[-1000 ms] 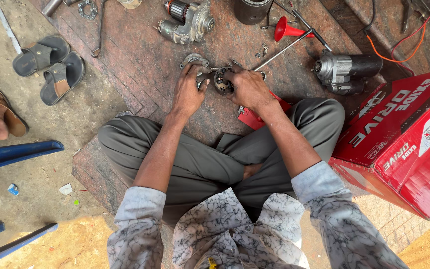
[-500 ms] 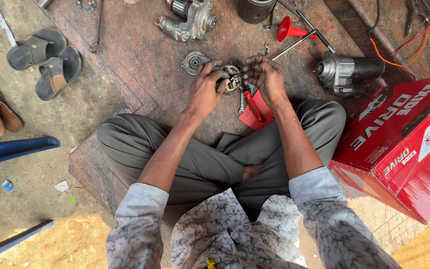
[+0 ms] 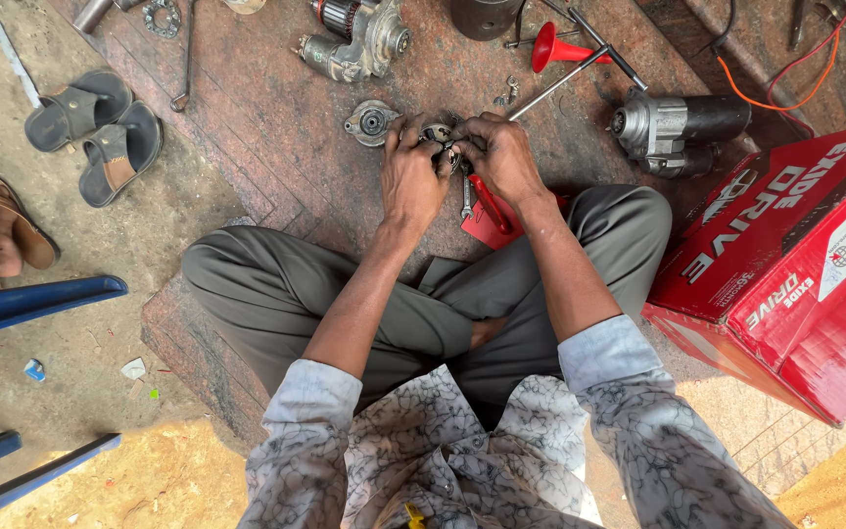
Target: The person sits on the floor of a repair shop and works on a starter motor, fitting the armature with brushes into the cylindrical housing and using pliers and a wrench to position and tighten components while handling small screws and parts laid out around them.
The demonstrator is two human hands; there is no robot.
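I sit cross-legged on a brick floor. My left hand [image 3: 411,176] and my right hand [image 3: 503,155] both grip a small round metal motor part [image 3: 440,137], held just above the floor in front of my knees. My fingers cover most of it. A round metal end cap [image 3: 372,121] lies on the floor just left of my left hand. Red-handled pliers and a small spanner [image 3: 477,201] lie on a red cloth under my right wrist.
A starter motor [image 3: 682,124] lies at the right, another dismantled motor [image 3: 359,39] at the top. A red funnel [image 3: 552,48] and a long T-handle tool [image 3: 565,78] lie beyond my hands. A big red carton [image 3: 785,264] stands right. Sandals [image 3: 100,127] lie left.
Both hands lifted the round part off the floor and drew it closer together, now gripping it from both sides. The end cap stays on the floor at the left.
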